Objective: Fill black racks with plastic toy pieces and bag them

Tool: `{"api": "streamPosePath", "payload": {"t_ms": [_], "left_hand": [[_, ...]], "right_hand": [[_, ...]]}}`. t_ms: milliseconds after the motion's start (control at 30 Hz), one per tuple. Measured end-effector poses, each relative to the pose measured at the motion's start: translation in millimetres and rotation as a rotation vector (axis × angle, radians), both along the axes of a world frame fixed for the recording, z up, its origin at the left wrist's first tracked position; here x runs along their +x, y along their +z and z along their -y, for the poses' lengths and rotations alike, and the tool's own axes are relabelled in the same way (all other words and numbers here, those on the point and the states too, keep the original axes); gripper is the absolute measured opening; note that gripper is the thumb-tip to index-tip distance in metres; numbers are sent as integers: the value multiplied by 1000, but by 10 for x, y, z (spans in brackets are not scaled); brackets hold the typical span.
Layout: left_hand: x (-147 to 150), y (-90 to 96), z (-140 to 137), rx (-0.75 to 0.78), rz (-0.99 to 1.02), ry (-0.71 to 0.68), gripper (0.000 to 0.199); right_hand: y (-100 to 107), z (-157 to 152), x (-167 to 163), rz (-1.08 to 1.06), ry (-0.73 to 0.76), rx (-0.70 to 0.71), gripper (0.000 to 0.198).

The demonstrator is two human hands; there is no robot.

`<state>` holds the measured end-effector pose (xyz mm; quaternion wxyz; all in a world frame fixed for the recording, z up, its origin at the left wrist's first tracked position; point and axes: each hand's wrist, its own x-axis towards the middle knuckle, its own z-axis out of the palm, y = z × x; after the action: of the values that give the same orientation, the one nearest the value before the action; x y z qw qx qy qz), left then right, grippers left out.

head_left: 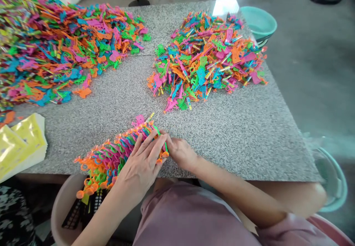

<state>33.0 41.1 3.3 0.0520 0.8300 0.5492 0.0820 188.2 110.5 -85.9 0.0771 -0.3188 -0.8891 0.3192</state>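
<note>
A long row of small coloured plastic toy guns (pixel 111 151), packed side by side with orange round tips along both edges, lies at the table's front edge and juts past it at the left end. My left hand (pixel 141 161) lies over the right part of this row, its fingers stretched out flat across the toys. My right hand (pixel 181 152) is curled against the row's right end, beside a green piece (pixel 163 141); its fingertips are partly hidden, so what they hold cannot be made out. A pink toy (pixel 139 120) lies just behind the row.
A large heap of similar toys (pixel 63 46) covers the back left, and a smaller heap (pixel 205 61) lies at the back right. Yellow printed packets (pixel 26 140) lie at the left. Below the front edge stands a bin (pixel 59 209). Teal basins (pixel 259 22) stand off the right side.
</note>
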Motion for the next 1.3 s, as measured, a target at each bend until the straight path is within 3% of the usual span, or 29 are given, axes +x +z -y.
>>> {"api": "streamPosePath", "payload": {"t_ms": [133, 267, 367, 433, 500, 600, 700, 767, 833, 900, 1067, 1300], "left_hand": [[1, -13, 72, 51, -53, -1, 46], [-52, -55, 225, 144, -103, -21, 36], [-62, -41, 265, 169, -108, -15, 35], [-49, -11, 246, 173, -109, -17, 32], [-38, 24, 222, 158, -116, -23, 30], [-48, 61, 219, 120, -129, -38, 31], [-70, 67, 230, 117, -142, -70, 31], [-72, 59, 206, 124, -141, -92, 30], [-66, 53, 150, 119, -132, -114, 29], [-62, 49, 83, 114, -119, -150, 29], [-111, 42, 16, 108, -69, -233, 28], [-139, 51, 68, 101, -101, -230, 27]], "right_hand": [[84, 193, -78, 102, 24, 42, 82], [60, 252, 34, 23, 7, 18, 87], [99, -98, -4, 3, 12, 63, 71], [132, -429, -206, 48, 23, 242, 54], [140, -708, -509, 91, 111, 431, 40], [123, -916, -874, 116, 291, 534, 30], [133, -931, -813, 81, 196, 442, 34], [151, -885, -542, -6, 0, 237, 36], [152, -803, -202, -110, -182, -21, 26], [124, -692, 107, -161, -320, -191, 15], [-3, -415, 445, -256, -459, -129, 15], [-63, -254, 80, -407, -394, -193, 18]]}}
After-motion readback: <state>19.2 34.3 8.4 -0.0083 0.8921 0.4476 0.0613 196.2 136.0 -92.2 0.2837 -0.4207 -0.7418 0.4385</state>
